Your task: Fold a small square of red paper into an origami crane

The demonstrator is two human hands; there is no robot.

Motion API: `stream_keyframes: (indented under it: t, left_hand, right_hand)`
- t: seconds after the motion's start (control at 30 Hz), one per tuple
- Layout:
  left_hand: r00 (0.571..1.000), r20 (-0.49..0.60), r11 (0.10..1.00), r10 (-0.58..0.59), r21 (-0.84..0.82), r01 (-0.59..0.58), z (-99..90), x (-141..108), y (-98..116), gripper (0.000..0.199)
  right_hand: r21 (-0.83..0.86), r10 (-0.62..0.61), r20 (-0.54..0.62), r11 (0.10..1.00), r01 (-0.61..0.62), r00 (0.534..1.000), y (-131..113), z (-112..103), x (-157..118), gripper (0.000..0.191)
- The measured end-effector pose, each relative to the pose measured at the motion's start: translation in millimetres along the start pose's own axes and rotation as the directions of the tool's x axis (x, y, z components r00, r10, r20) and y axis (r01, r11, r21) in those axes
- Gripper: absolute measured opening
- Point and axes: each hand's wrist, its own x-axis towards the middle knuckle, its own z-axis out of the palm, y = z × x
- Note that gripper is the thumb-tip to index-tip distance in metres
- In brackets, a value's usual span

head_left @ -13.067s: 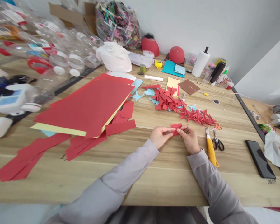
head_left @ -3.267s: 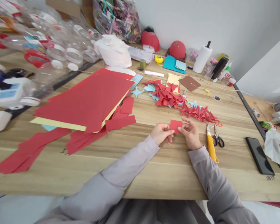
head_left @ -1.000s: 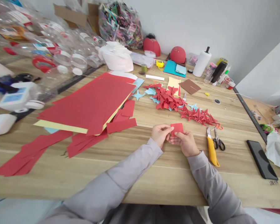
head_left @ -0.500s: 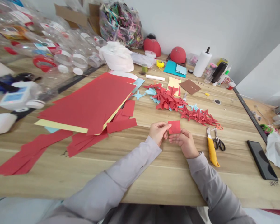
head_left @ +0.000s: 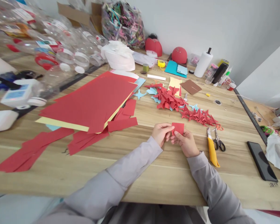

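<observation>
Shifted right hand (head_left: pixel 188 144), thumb now on red square (head_left: pixel 179 127). Pinching it with left hand (head_left: pixel 160 133) too. Keep edges aligned.

Coloured paper (head_left: pixel 91 102), folded stars (head_left: pixel 168 99) and scissors (head_left: pixel 217 139) suggest a craft workroom.

With our left grip (head_left: pixel 160 132) and right grip (head_left: pixel 188 143) we pinch a small red paper square (head_left: pixel 179 127) over the bench (head_left: pixel 168 183), folded red stars (head_left: pixel 198 116) beyond it, large red sheets (head_left: pixel 91 99) leftward, a yellow cutter (head_left: pixel 213 151) beside scissors (head_left: pixel 219 142) rightward.
</observation>
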Motion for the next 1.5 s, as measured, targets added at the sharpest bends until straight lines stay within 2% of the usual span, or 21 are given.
stream_keyframes:
  t: [0.4, 0.5, 0.67, 0.8, 1.27, 1.5]
  left_hand:
    - [0.994, -0.092, 0.998, 0.055, -0.006, -0.056, -0.2, 1.3, 1.4, 0.029]
    - [0.994, -0.091, 0.998, 0.063, 0.024, -0.061, -0.7, 2.8, -0.3, 0.03]
    - [0.996, -0.077, 0.997, 0.048, -0.058, -0.053, -1.2, 2.7, 1.0, 0.028]
    - [0.994, -0.072, 0.997, 0.083, 0.01, -0.083, -2.0, 1.6, 1.9, 0.017]
    - [0.995, -0.059, 0.997, 0.081, 0.006, -0.081, -3.0, 1.3, 2.5, 0.014]
    - [0.989, -0.055, 0.989, 0.136, -0.044, -0.138, -3.1, 1.9, 4.1, 0.015]
  right_hand:
    - [-0.082, 0.024, 0.024, 0.996, -0.022, 0.999, 0.2, 0.8, -1.8, 0.02]
    - [-0.047, 0.019, 0.017, 0.999, -0.018, 1.0, 1.5, -0.1, -0.7, 0.02]
    - [-0.014, 0.01, 0.012, 1.0, -0.01, 1.0, 2.1, -1.4, 0.2, 0.02]
    - [-0.002, 0.008, 0.008, 1.0, -0.008, 1.0, 2.1, -1.2, -0.2, 0.019]
    - [-0.046, 0.027, 0.012, 0.999, -0.026, 1.0, -0.8, 0.7, -0.8, 0.019]
    - [-0.077, 0.028, 0.02, 0.997, -0.027, 0.999, -1.1, 0.8, -2.1, 0.022]
